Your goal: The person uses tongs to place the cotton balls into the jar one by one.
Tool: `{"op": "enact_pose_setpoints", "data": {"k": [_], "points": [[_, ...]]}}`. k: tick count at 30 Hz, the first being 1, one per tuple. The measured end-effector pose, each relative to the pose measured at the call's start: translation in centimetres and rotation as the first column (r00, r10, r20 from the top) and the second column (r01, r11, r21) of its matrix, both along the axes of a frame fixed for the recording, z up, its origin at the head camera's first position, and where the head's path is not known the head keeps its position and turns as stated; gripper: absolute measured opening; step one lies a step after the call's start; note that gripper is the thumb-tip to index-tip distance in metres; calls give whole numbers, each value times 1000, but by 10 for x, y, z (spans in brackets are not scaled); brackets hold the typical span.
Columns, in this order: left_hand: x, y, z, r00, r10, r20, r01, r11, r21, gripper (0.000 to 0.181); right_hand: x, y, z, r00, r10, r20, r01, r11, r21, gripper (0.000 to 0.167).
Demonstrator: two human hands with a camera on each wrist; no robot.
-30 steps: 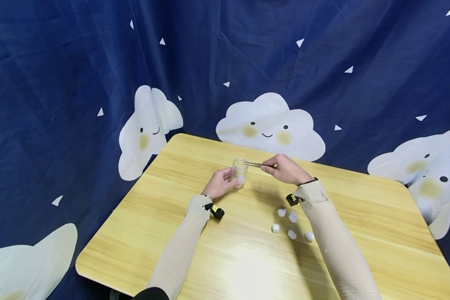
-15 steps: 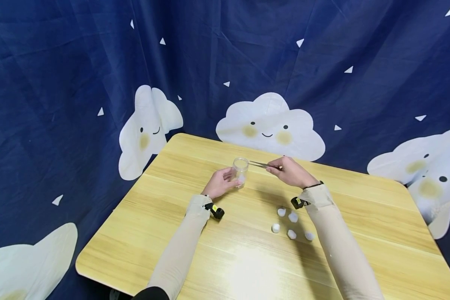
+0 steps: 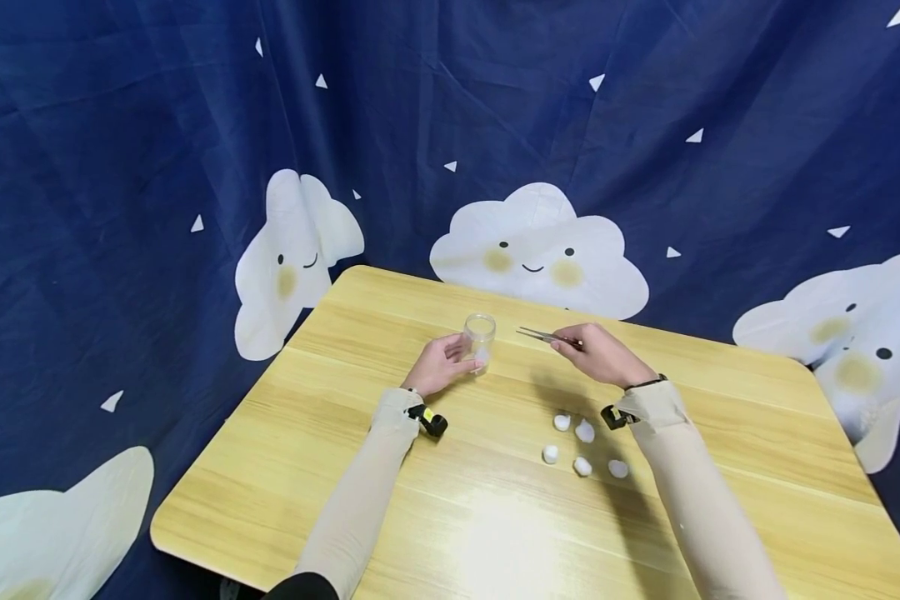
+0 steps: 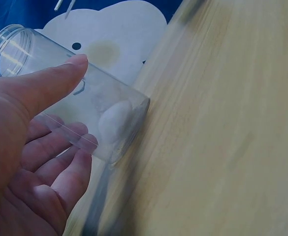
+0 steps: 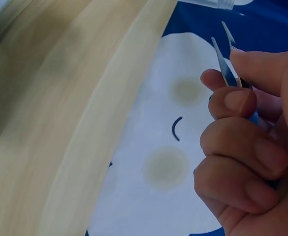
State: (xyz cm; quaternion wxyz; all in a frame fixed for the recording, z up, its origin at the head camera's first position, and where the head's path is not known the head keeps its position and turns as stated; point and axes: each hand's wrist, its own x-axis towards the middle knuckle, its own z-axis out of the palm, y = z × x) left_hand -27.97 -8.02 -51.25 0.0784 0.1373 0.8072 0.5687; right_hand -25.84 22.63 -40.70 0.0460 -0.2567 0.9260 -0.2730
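A clear open-topped jar [image 3: 480, 332] stands on the table, and my left hand [image 3: 440, 365] grips its side with thumb and fingers. Through the jar's wall in the left wrist view, white cotton balls [image 4: 115, 122] show at the bottom. My right hand [image 3: 602, 354] pinches metal tweezers [image 3: 537, 335] to the right of the jar, above the table. In the right wrist view the tweezers' tips [image 5: 222, 54] are apart with nothing between them. Several white cotton balls [image 3: 582, 466] lie loose on the table, nearer the front than the right hand.
The wood-grain table [image 3: 330, 400] has rounded corners. Behind it hangs a dark blue curtain [image 3: 390, 100] printed with white clouds and small triangles. A bright glare patch lies on the table's front middle.
My right hand has drawn the tweezers from over the jar's mouth away to the right and slightly toward the front. The left hand and the jar have stayed in place.
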Motion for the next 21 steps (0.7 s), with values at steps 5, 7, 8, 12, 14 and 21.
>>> {"op": "enact_pose_setpoints", "data": {"k": [5,7,8,12,14,21], "points": [[1,0,-1,1000,12,8,-12,1000,19,68,8,10,-4,1000,-12,-17,12,1000,-7,21],[2,0,-1,1000,15,12,-16,1000,25,68,11,15,-7,1000,-22,-21,22,1000,1,20],[2,0,-1,1000,17,13,-17,1000,26,69,13,17,-8,1000,-21,-23,21,1000,5,20],[2,1,0,1000,19,21,-20,999,29,67,21,25,-12,1000,-20,-11,20,1000,20,21],[2,1,0,999,19,26,-20,999,31,67,26,29,-13,1000,-20,-3,20,1000,19,22],[1,0,-2,1000,11,22,-11,1000,29,69,41,43,-17,999,-34,8,34,999,40,22]]}}
